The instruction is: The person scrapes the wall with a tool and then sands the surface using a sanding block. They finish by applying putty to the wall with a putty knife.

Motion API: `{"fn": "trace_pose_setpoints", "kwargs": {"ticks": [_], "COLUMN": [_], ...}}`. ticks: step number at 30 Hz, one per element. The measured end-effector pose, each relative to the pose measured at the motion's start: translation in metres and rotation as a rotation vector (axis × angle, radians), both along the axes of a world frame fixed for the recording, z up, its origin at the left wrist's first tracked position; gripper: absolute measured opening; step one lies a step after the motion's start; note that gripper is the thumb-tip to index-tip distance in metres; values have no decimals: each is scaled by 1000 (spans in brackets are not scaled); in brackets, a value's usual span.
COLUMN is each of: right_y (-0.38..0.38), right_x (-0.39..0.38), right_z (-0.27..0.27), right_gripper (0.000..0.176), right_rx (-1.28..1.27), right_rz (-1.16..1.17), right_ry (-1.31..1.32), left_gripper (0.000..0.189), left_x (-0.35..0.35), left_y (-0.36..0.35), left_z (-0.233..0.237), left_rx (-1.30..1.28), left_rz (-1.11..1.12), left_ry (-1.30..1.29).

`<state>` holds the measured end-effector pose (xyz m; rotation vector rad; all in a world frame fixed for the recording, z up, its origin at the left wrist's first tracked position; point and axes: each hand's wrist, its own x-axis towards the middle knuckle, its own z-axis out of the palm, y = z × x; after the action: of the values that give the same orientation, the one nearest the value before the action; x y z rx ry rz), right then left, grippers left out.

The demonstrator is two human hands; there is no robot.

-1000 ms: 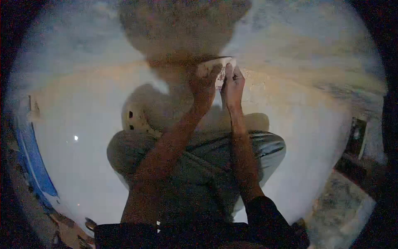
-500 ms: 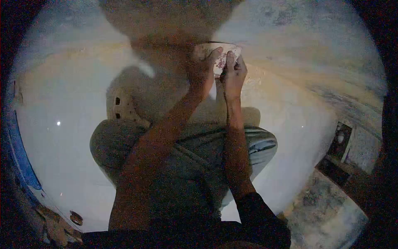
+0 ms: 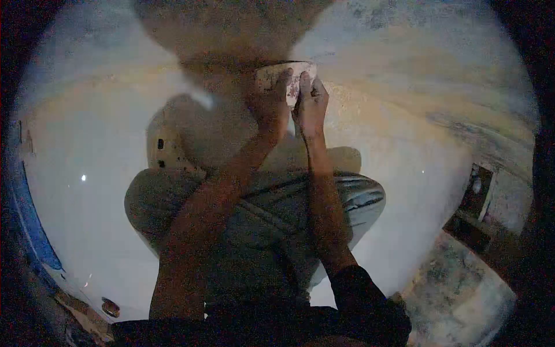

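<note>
Both my hands hold a pale object with reddish patterned patches (image 3: pixel 293 89), wider along its top than lower down. I cannot make out its exact kind. My left hand (image 3: pixel 272 107) is closed on its left side, with the thumb laid over the near face. On the right side, my right hand (image 3: pixel 312 107) grips it with the thumb upright on the same face and the fingers curled round the edge. The object is in front of the wall, above my crossed legs (image 3: pixel 254 220). Its far side is hidden, and the light is dim.
A tan shape with two dark square marks (image 3: pixel 167 144) lies beyond my left knee. White glossy floor (image 3: pixel 87 225) surrounds my legs. A blue strip (image 3: pixel 37 225) runs along the left, with a small brown item (image 3: pixel 110 307) near it. Dark recesses (image 3: pixel 471 205) show at right.
Both hands and the pale patterned object have shifted slightly left in view. The grip looks the same, and my legs stay in place.
</note>
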<state>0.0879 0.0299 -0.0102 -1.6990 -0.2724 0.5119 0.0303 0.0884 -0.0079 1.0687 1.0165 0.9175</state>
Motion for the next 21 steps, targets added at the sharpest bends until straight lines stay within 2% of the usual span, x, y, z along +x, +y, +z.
{"fn": "trace_pose_setpoints", "kwargs": {"ticks": [3, 6, 8, 9, 10, 12, 13, 15, 17, 18, 19, 21], "right_y": [2, 6, 7, 6, 7, 9, 9, 11, 6, 3, 2, 6], "right_x": [-1, -2, -2, -2, -2, -3, -5, -5, -3, -4, -2, -2], "right_z": [-1, 7, 11, 12, 12, 11, 11, 10, 7, 3, -3, -6], "right_gripper": [29, 29, 30, 30, 30, 30, 30, 31, 31, 31, 31, 29], "right_rx": [-52, -46, -33, -23, -23, 19, 19, 43, -1, -45, -45, 250], "right_rz": [-35, -34, -17, 1, 2, 12, 11, -17, -29, -40, -39, -136], "right_ry": [-80, -60, -42, -29, -28, -97, -97, -72, -37, -3, -6, 135], "left_gripper": [37, 32, 30, 30, 30, 31, 29, 28, 24, 24, 25, 25], "left_x": [-2, -3, 0, 1, 2, -1, -7, -7, -3, -4, -6, -7], "left_y": [0, 1, 3, 3, 4, 4, 7, 4, 3, 1, 1, 2], "left_z": [-6, 1, -4, -1, 4, 1, -6, -9, 20, 9, 0, -2], "left_rx": [-6, 99, -61, -60, -227, -396, 193, 778, 120, 119, 364, 606], "left_rz": [-7, 16, -3, -3, 59, 121, 21, -84, 66, 66, -119, -301], "left_ry": [32, 172, -130, -129, -227, -324, 63, 454, 108, 105, 254, 398]}}
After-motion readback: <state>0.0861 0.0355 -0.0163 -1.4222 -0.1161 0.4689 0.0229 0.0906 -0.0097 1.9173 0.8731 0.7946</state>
